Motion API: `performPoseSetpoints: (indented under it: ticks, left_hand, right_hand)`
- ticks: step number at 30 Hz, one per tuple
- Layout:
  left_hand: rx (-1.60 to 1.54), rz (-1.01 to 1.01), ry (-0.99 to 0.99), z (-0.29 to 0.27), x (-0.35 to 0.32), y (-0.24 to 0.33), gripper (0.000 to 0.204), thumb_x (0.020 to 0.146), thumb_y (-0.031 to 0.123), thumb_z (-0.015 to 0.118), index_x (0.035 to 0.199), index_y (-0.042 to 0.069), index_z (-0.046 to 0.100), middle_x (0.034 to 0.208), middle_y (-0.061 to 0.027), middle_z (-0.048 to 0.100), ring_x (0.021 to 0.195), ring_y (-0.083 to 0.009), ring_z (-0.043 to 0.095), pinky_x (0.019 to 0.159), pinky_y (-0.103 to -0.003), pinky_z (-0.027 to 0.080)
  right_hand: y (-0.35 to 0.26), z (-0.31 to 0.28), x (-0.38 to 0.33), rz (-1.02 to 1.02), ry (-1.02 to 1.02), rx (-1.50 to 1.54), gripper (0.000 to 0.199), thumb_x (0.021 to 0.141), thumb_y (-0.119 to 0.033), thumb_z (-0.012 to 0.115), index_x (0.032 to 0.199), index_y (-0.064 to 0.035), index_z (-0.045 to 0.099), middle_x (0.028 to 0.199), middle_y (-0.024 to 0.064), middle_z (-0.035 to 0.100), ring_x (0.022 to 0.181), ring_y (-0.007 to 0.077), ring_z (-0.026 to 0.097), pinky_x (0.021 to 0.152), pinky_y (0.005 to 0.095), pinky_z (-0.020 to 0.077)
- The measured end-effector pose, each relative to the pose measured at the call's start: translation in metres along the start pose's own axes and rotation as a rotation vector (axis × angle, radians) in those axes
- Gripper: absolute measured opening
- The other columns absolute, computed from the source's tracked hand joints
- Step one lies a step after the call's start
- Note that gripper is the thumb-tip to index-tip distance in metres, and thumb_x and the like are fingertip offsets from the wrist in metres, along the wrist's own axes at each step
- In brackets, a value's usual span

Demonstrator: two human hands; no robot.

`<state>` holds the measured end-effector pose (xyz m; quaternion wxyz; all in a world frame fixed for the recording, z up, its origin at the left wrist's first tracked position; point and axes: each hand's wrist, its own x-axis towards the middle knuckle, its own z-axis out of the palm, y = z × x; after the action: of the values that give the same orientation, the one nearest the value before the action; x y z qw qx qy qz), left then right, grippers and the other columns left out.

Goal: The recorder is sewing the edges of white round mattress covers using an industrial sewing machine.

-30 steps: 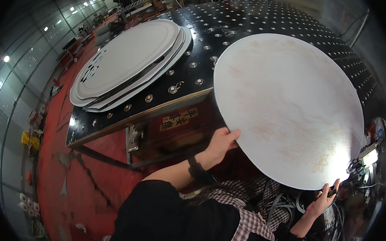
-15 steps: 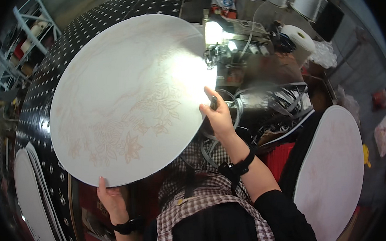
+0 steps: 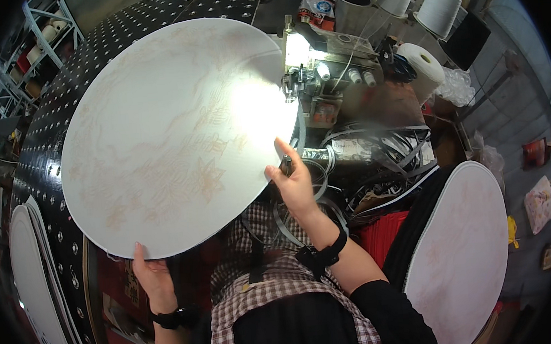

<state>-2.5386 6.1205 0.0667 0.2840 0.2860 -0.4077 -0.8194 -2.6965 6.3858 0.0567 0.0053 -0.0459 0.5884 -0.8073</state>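
A large oval whitish mat [image 3: 151, 129] with a faint brown floral print lies flat before me, its right edge at the needle area of a sewing machine [image 3: 337, 49] with a bright lamp. At the mat's near edge, my left hand [image 3: 154, 284] has its thumb on top and its fingers underneath, partly hidden. My right hand [image 3: 296, 190] pinches the lower right edge between thumb and forefinger. A small dark object [image 3: 286, 165], too small to name, shows between those fingers. Grey binding tape [image 3: 301, 128] runs beside the mat's edge below the machine.
A black table [image 3: 49, 133] with shiny studs extends under the mat. Similar mats [image 3: 30, 278] stand at left; another stack [image 3: 463, 248] leans at right. Coiled tape [image 3: 408, 150] lies right of my hand. Thread cones [image 3: 440, 8] stand behind the machine.
The mat has turned anticlockwise, its printed flowers moving right and up along the near side. Both hands keep their hold on its edge. The whole view has shifted slightly.
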Motion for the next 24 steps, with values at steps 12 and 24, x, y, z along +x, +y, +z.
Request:
performPoseSetpoints:
  ticks: [12,24]
  left_hand:
    - [0.008,-0.068,-0.039,0.017,-0.014,-0.004,0.028,0.086,0.012,0.057,0.112,0.004,0.05,0.101,-0.0058,0.06,0.087,-0.0147,0.061,0.069,-0.028,0.053]
    - [-0.021,-0.037,-0.109,-0.001,0.002,0.006,0.039,0.093,0.024,0.045,0.124,0.001,0.04,0.118,-0.0108,0.053,0.103,-0.0214,0.055,0.082,-0.033,0.049]
  right_hand:
    - [0.001,0.005,-0.002,0.074,-0.032,0.052,0.057,0.081,0.005,0.054,0.134,0.0019,0.033,0.128,0.0141,0.045,0.118,0.0183,0.042,0.096,0.0277,0.0357]
    - [0.008,-0.004,0.011,-0.014,-0.036,-0.041,0.054,0.084,0.005,0.053,0.134,0.0023,0.033,0.125,0.0094,0.045,0.096,0.0098,0.051,0.085,0.0231,0.0433]
